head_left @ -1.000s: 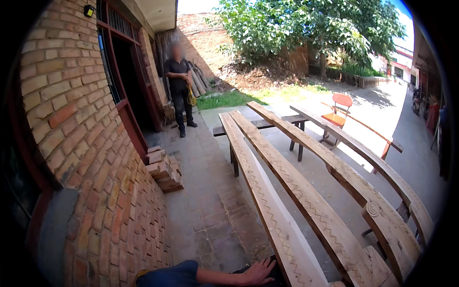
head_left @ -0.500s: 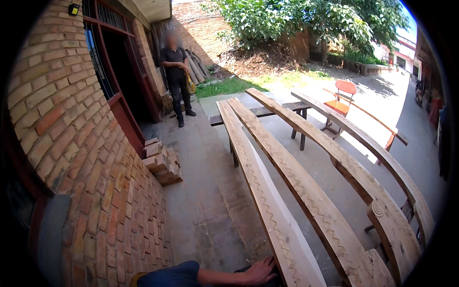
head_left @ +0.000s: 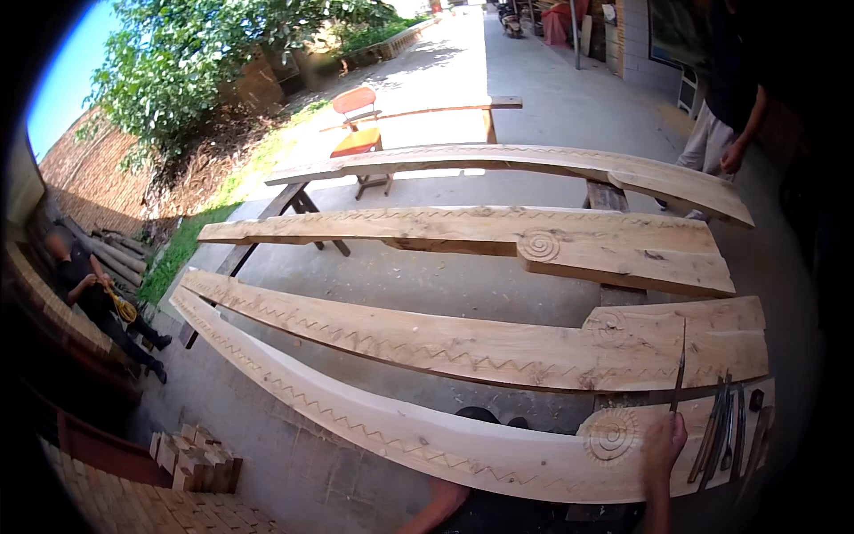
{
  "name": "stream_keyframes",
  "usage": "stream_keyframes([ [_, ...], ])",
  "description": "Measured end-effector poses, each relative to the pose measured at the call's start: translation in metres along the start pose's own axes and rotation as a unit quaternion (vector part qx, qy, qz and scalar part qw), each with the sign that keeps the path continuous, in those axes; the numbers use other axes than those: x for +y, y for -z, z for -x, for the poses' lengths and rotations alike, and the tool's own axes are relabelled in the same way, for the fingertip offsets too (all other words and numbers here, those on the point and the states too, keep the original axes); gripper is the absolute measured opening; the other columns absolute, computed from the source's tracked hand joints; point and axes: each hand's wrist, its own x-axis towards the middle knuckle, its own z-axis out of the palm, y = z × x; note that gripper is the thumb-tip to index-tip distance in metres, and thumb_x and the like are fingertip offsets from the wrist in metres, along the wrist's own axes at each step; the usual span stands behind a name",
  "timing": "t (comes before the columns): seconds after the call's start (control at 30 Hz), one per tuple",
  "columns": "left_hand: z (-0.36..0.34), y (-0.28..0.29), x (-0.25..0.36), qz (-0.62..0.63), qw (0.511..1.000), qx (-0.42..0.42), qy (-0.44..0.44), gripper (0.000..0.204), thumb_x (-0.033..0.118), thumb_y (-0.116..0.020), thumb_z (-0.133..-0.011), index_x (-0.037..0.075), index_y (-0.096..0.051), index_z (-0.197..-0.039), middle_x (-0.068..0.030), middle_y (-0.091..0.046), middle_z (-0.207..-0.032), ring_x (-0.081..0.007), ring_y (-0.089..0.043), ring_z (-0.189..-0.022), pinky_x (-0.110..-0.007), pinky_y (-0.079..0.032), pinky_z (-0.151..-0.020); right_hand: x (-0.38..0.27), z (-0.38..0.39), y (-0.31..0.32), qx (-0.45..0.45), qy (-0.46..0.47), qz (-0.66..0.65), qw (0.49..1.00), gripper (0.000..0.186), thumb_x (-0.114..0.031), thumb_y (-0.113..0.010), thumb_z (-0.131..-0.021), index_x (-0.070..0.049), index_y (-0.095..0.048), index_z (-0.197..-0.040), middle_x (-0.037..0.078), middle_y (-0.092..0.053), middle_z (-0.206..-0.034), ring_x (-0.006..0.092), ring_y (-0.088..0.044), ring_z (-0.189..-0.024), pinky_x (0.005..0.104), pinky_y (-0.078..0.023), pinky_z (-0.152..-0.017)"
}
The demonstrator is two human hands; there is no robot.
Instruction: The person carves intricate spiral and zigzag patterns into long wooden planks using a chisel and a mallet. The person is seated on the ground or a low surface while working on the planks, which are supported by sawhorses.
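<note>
My right hand (head_left: 660, 449) is closed around a thin carving chisel (head_left: 680, 378), its dark shaft pointing up and away over the boards. It is just right of a carved spiral rosette (head_left: 613, 436) on the nearest board (head_left: 400, 436), a pale plank with a zigzag line cut along it. My left forearm (head_left: 440, 505) comes in at the lower edge; the hand is hidden at the board's near side. Several slim carving tools (head_left: 726, 436) lie on the right end of the nearest board.
Beyond lie a second zigzag board (head_left: 374, 334), a third with a spiral (head_left: 445, 228) and a fourth (head_left: 498, 158), on trestles (head_left: 316, 218). An orange chair (head_left: 358, 133) stands behind. One person (head_left: 89, 285) is at far left, another (head_left: 725, 116) at right. Bricks (head_left: 197, 458) are stacked lower left.
The view has swung to the right, bringing the boards' near ends and tools into sight. My right hand with the chisel now shows; my left hand, earlier flat beside the board, is hidden.
</note>
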Motion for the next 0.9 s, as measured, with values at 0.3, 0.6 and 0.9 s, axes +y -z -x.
stream_keyframes([
  [0.3, -0.006, -0.027, -0.024, 0.155, 0.968, 0.181, -0.073, 0.058, 0.047, -0.069, -0.094, 0.008, -0.063, -0.136, -0.0160, -0.071, -0.129, -0.0392, -0.065, -0.123, -0.047, -0.050, -0.103, -0.006, 0.006, 0.003, -0.016, 0.047, 0.038, 0.998, 0.037, -0.032, -0.049, -0.113, -0.008, -0.049, -0.085, 0.004, -0.055, -0.062, 0.0091, -0.049, -0.044, 0.0243, -0.041, -0.042],
  [0.6, -0.013, -0.022, -0.028, 0.042, 0.975, 0.203, -0.083, 0.050, 0.044, -0.062, -0.096, 0.012, -0.068, -0.134, -0.0178, -0.070, -0.132, -0.0415, -0.063, -0.126, -0.051, -0.054, -0.100, 0.020, -0.008, -0.003, -0.031, 0.033, -0.013, 0.999, 0.038, -0.034, -0.049, -0.113, -0.010, -0.047, -0.083, 0.002, -0.051, -0.056, 0.0086, -0.048, -0.041, 0.0235, -0.041, -0.041],
  [0.9, -0.012, -0.012, 0.011, 0.020, 0.993, 0.106, -0.056, 0.056, 0.033, -0.054, -0.099, 0.003, -0.056, -0.146, -0.0258, -0.055, -0.150, -0.0439, -0.056, -0.134, -0.050, -0.046, -0.113, -0.029, 0.019, -0.004, -0.056, 0.075, -0.013, 0.996, 0.036, -0.029, -0.053, -0.106, -0.004, -0.052, -0.081, 0.007, -0.056, -0.067, 0.0164, -0.051, -0.052, 0.0289, -0.042, -0.043],
])
